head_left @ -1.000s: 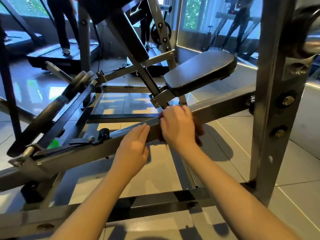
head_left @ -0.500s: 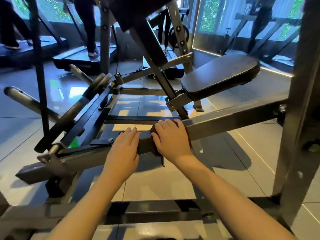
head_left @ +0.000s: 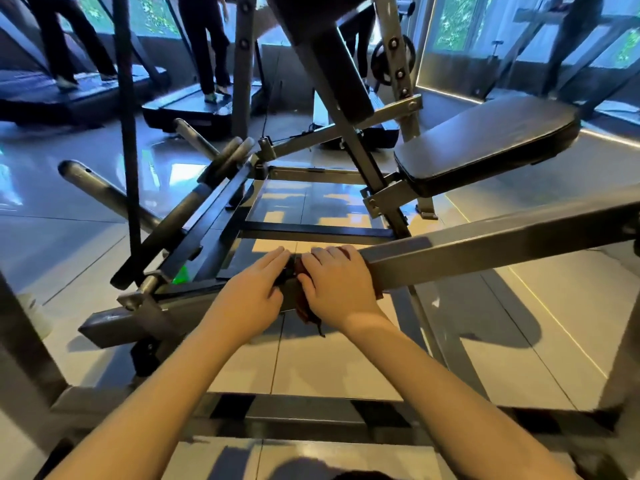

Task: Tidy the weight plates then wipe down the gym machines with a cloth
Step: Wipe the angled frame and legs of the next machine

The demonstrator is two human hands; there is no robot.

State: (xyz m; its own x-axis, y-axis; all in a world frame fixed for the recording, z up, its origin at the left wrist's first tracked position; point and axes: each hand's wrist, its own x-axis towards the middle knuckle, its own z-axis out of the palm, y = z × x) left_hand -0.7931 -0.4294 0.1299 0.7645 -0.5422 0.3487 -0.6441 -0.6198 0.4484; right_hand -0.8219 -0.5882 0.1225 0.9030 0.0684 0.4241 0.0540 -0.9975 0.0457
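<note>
Clamping the dark red cloth [head_left: 306, 308] against the sloping grey beam [head_left: 485, 247] with the right hand [head_left: 337, 289], fingers curled over the beam's top edge, a limp corner dangling at 6 o'clock below the palm; resting the left hand [head_left: 254, 292] flat at 9 o'clock of it, fingers straight on the same beam. Judging the cloth soft, light and apt to slide on painted steel, so best bunched under the whole palm. Leaving, farther off, the black seat pad [head_left: 491, 147] at 1 o'clock and a weight plate [head_left: 382, 60] at 12 o'clock.
</note>
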